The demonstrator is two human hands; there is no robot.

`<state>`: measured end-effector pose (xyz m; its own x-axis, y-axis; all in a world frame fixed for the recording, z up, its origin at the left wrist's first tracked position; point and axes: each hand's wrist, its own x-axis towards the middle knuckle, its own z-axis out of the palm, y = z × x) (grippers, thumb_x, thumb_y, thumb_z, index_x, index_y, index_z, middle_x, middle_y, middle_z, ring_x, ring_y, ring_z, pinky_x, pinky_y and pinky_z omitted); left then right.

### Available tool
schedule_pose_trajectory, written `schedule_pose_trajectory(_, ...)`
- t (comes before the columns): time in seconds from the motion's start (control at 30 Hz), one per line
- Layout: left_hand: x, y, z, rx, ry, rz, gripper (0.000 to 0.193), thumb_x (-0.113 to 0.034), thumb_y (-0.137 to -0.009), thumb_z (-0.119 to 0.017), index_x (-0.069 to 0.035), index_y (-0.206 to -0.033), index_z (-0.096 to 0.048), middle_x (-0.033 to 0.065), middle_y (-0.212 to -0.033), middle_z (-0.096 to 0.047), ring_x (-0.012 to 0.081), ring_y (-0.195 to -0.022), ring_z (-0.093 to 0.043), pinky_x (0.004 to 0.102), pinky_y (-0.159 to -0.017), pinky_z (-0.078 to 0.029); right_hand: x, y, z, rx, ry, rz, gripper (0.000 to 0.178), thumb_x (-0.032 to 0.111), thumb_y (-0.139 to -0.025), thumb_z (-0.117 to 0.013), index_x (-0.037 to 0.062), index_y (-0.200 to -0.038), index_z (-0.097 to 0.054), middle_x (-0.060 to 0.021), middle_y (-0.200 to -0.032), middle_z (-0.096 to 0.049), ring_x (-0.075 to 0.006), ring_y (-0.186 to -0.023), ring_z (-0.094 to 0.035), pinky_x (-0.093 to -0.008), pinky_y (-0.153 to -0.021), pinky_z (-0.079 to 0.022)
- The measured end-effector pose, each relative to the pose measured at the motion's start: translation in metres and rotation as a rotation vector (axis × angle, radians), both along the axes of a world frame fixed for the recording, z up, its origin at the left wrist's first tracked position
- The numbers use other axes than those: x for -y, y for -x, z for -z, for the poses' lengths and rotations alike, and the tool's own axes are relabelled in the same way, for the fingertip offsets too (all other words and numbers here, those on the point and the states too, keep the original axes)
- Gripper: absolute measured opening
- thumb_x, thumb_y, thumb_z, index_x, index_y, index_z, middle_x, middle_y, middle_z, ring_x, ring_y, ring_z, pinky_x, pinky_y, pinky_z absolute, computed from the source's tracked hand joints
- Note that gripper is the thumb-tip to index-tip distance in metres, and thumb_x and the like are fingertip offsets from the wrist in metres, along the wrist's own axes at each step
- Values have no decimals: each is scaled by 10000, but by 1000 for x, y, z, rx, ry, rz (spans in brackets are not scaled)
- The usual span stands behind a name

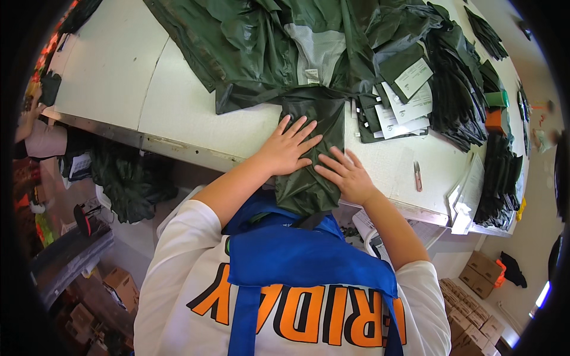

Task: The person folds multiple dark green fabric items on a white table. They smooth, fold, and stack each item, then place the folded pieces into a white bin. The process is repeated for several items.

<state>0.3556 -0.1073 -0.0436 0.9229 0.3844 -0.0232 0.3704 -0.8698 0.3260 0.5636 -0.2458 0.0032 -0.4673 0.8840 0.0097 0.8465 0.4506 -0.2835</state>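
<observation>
Viewing remotely, I find the left hand (285, 149) and right hand (351, 181) with fingers spread, grasping nothing, resting on a dark green panel (317, 110). The panel lies across the edge of a white table (196, 132), its near end drooping toward the blue apron (309, 261); I cannot tell whether it is sewn to the larger green garment (255, 38) beyond. Being unsupported and apparently slick, that end could drag the panel lapward, or wrinkle under uneven pressure. Weight from the bunched garment could skew it. Rightward, fanned packets with white cards (407, 101) could scatter if brushed; the snips (418, 177) could snag cloth drawn across them.
</observation>
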Motion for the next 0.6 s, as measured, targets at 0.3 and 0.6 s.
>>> schedule_pose_trajectory(0.3,5,33,-36,770,650,-807,436,-201,-860,-621,-68,-1259,-506,129,-1170,-574,258,-1050,-550,384,-902,-433,-38,21,32,-467,343,943,567,370,-789,-711,-86,-1045,-491,-303,-881,-636,-457,-848,-622,-467,-732,-502)
schedule_pose_trajectory(0.6,51,7,-8,314,11,-167,421,-182,-722,-705,-33,-1106,-620,91,-1091,-569,262,-1045,-537,381,-858,-429,-35,35,-19,-95,-446,590,535,279,-728,-755,10,-1122,-513,-169,-849,-646,-351,-898,-616,-435,-840,-470)
